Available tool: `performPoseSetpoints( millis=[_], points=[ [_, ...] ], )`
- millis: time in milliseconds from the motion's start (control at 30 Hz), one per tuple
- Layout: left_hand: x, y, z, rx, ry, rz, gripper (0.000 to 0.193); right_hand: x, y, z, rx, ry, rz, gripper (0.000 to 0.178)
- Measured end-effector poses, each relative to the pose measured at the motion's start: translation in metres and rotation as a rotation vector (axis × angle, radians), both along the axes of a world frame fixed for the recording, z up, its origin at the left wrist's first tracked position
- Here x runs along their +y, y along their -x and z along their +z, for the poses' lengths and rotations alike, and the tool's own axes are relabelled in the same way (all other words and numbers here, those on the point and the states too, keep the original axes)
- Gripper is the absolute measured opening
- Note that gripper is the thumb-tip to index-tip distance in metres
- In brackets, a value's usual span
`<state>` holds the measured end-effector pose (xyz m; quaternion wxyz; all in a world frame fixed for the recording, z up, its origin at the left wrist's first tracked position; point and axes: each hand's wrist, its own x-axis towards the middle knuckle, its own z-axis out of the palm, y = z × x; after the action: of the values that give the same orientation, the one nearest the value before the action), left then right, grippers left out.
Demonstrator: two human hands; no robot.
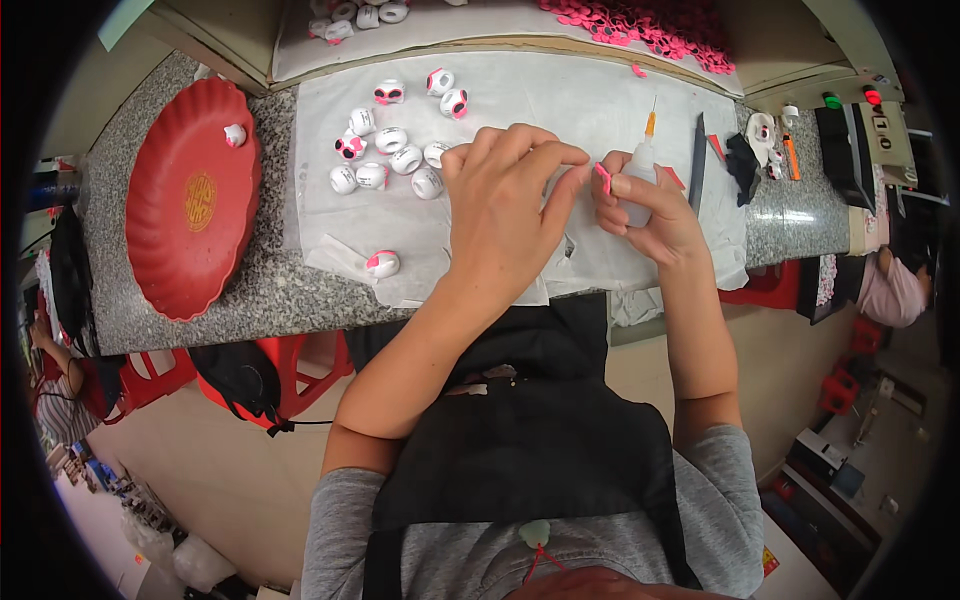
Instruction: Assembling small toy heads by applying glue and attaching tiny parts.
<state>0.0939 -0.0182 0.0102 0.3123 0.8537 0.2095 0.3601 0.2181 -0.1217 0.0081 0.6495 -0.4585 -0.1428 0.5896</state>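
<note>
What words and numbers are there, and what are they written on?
I don't copy out print, but here's where it is:
Red scalloped tray: gold characters in an emblem.
White rounded pieces: dark print on some, too tiny to read.
Dark panel at right: pale marks.
Farther things: too blurred to tell.

Left hand (pixel 505 200) arched, back up; right hand (pixel 660 212) curled

Grey short-sleeved shirt (pixel 338 522) I see from afar, black apron (pixel 520 455) over it, pale green pendant (pixel 535 533) on red cord (pixel 541 556)
</note>
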Motion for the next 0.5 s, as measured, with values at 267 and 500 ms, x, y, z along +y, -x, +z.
performPoseSetpoints(
  millis=[267,500],
  points=[
    [-0.004,0.007,0.007,-0.042,-0.032,-0.041,0.007,-0.006,0.015,0.012,-0.290,-0.015,-0.074,0.013],
    [-0.008,0.007,0.009,-0.096,-0.050,-0.052,0.007,-0.009,0.027,0.011,-0.435,-0.067,-0.133,0.014]
  ],
)
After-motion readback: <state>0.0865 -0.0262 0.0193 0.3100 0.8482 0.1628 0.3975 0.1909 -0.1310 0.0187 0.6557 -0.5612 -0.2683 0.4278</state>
